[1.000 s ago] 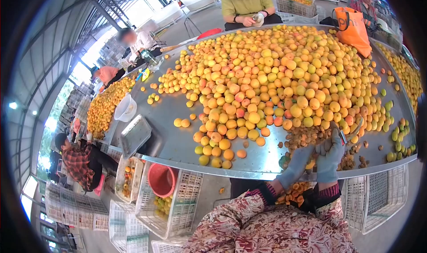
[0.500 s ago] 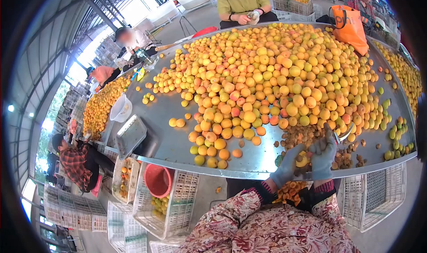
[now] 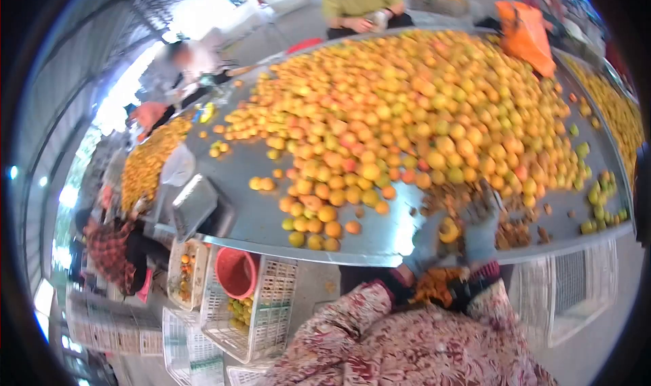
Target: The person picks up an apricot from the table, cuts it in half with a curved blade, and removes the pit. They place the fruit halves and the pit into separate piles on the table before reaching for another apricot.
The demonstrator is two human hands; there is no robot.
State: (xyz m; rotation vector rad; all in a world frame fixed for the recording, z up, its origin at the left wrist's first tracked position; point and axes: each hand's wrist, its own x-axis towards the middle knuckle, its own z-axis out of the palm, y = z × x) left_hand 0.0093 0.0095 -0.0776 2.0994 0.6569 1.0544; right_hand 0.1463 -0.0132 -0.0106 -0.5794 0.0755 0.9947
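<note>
My gloved left hand [image 3: 427, 242] is closed round the side of a yellow-orange apricot [image 3: 449, 230], low over the table's near edge. Right beside it, my gloved right hand [image 3: 481, 228] is closed on a small metal tool with a curved blade [image 3: 498, 199], which is badly blurred. Brown apricot pits and scraps [image 3: 512, 235] lie beyond and to the right of my hands. A large heap of whole apricots [image 3: 407, 108] covers the metal table [image 3: 258, 216]. Below my wrists are opened orange apricot pieces [image 3: 437, 284]; their container is hidden.
Greenish fruit [image 3: 600, 203] lies at the right edge. A metal tray [image 3: 194, 203] and a white tub [image 3: 178, 165] stand left. Below are a red bucket [image 3: 236, 273] and white crates [image 3: 274, 304]. A person [image 3: 359, 9] sits opposite, near an orange bag [image 3: 525, 36].
The whole view has shifted slightly and blurred. The apricot shows more plainly between my hands, and the tool's blade has turned from pointing right to nearly upright.
</note>
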